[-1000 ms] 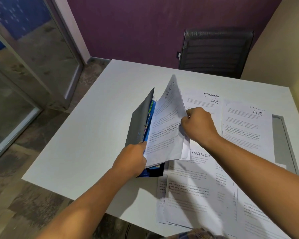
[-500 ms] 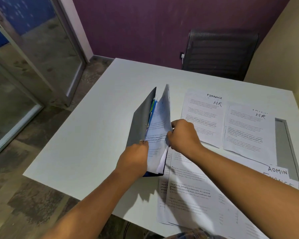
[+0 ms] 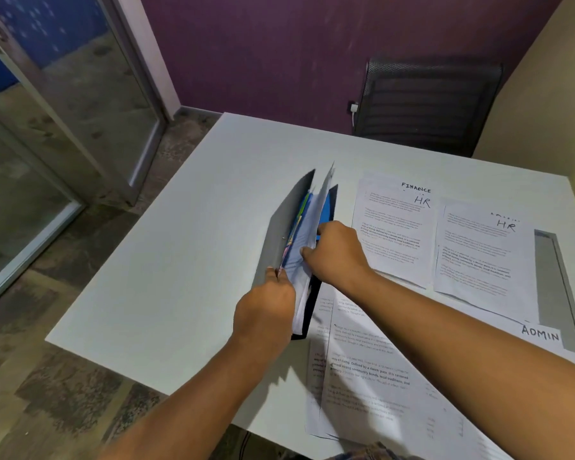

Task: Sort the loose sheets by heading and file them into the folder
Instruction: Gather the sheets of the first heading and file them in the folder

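Note:
A grey folder [image 3: 284,224] stands half open on its spine on the white table [image 3: 180,260], with blue and coloured dividers inside. My left hand [image 3: 266,310] grips the folder's near edge and cover. My right hand [image 3: 337,252] pinches white sheets [image 3: 314,217] that stand upright between the covers. Loose printed sheets lie flat to the right: one headed FINANCE and HR [image 3: 392,224], one headed HR [image 3: 478,254], one marked ADMIN [image 3: 541,335]. More sheets [image 3: 372,386] lie near the table's front edge under my right forearm.
A black mesh chair [image 3: 425,101] stands behind the table's far edge against the purple wall. A grey cable slot [image 3: 550,277] runs along the table's right side. A glass door [image 3: 63,111] is on the left, and a beige wall on the right.
My right hand has swung the white sheets leftward, from spread open to nearly upright inside the folder. The folder has narrowed. My left hand has stayed on the near edge.

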{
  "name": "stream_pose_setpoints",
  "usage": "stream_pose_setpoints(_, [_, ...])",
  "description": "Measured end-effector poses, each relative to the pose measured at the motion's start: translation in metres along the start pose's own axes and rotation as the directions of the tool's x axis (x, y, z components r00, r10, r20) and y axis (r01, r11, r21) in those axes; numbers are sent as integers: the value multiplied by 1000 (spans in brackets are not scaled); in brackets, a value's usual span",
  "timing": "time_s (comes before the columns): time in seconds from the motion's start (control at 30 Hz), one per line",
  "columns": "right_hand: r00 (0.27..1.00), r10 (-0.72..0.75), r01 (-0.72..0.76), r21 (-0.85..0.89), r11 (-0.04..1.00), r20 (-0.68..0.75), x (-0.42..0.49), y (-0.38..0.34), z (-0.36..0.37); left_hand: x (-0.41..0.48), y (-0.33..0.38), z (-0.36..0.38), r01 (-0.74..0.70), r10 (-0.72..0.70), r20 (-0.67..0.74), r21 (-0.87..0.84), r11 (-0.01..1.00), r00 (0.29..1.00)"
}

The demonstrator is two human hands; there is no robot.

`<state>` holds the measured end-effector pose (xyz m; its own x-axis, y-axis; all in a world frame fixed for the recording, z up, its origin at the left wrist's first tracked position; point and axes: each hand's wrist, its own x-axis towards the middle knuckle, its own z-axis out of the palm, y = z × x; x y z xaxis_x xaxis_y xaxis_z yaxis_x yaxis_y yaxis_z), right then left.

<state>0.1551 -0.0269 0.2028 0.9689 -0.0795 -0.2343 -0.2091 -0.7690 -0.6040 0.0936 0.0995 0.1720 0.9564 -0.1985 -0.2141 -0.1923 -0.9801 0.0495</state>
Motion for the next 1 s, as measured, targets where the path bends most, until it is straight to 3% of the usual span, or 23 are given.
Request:
stream_pose_setpoints(0.17, [992, 80, -58, -206, 977, 100, 6, -2, -8, -2, -3, 16, -104, 106, -108, 25, 994, 988])
stream_pose_setpoints(0.3, [979, 112, -34, -408, 912, 169, 14, -12, -16, -12, 2, -4, 22, -22, -1, -58, 998, 1000])
stream_pose_setpoints(0.47, [959, 154, 3, -554, 832, 237, 17, -14, -23, -3, -10, -13, 156, -165, -64, -129, 979, 984])
stream_pose_setpoints(0.57, [952, 160, 35, -612, 790, 261, 17, -19, -28, 1, -12, -16, 146, -156, -49, -159, 976, 987])
stream_pose_setpoints(0.67, [957, 144, 26, -571, 820, 250, 19, -21, -24, -1, -7, -8, 61, -70, -59, -149, 987, 996])
stream_pose_setpoints(0.73, [979, 83, 5, -432, 902, 185, 22, -16, -20, -2, -6, -2, 3, -10, -43, -165, 986, 999])
stream_pose_setpoints(0.83, [996, 31, -13, -212, 977, 79, 22, -7, -14, 0, -7, 2, 1, -7, -31, -187, 982, 999])
stream_pose_setpoints(1.0, [1000, -9, 7, -98, 995, -25, 20, 5, -8, -1, -6, -3, 22, -50, -140, -194, 981, 989])
